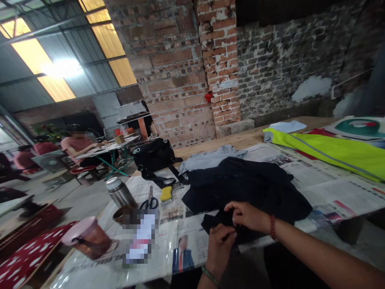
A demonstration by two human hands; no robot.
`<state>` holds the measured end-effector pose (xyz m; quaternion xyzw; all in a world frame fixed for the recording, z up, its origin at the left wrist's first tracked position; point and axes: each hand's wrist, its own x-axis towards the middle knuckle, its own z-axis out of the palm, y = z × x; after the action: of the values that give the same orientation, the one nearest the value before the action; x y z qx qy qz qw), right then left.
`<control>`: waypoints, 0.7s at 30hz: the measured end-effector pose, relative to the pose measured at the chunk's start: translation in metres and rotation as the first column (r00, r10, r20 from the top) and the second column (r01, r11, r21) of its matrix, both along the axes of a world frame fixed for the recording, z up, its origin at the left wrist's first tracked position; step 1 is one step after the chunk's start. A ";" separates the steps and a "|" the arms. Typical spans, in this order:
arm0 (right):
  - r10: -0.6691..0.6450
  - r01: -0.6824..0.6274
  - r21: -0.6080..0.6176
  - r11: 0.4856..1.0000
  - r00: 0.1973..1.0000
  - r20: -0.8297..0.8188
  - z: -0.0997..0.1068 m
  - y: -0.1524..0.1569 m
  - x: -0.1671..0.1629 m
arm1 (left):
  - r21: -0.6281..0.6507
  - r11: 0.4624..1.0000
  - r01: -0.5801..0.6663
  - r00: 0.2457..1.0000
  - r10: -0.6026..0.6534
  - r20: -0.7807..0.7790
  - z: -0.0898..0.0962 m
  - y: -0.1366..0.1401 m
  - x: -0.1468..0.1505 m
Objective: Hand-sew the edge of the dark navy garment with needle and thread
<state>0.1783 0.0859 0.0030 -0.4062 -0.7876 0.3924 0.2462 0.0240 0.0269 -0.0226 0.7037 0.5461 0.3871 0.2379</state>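
A dark navy garment [240, 180] lies crumpled at the front edge of the newspaper-covered table. My left hand [221, 237] is closed at its near edge, the fingers curled and pinching the dark cloth. Just to the right and a little farther away, my right hand [248, 216] is also closed, its thumb and forefinger drawn together on the same cloth. Whether a small item such as a needle sits between the fingers cannot be made out. Behind the garment lies a light grey cloth [210, 157].
Left of the garment are dark-handled scissors [149, 202], a yellow item [166, 194], a steel flask [120, 193] and a pink bucket [90, 237]. A black bag [155, 156] stands behind. A neon-yellow garment [327, 154] and an iron [359, 126] lie right. Several people sit beyond.
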 end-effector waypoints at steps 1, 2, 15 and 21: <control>-0.006 0.006 -0.019 1.000 1.000 -0.011 -0.001 0.000 0.000 | 0.007 1.000 -0.003 1.000 0.003 0.006 -0.001 0.000 0.000; -0.010 0.009 -0.035 0.999 1.000 -0.018 -0.002 0.000 0.000 | 0.014 1.000 -0.005 1.000 0.005 0.013 -0.002 0.000 0.000; -0.168 0.166 0.345 0.924 0.985 -0.026 0.002 -0.023 0.021 | -0.022 0.999 -0.031 0.995 0.033 0.097 -0.001 0.002 -0.001; -0.129 0.092 0.618 0.780 0.992 0.014 -0.026 -0.047 0.027 | -0.032 0.999 -0.029 0.996 0.031 0.079 0.001 0.001 0.000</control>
<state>0.2055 0.0390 -0.0233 -0.3599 -0.8538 0.0876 0.3658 0.0243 0.0284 -0.0211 0.6757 0.5526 0.4101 0.2645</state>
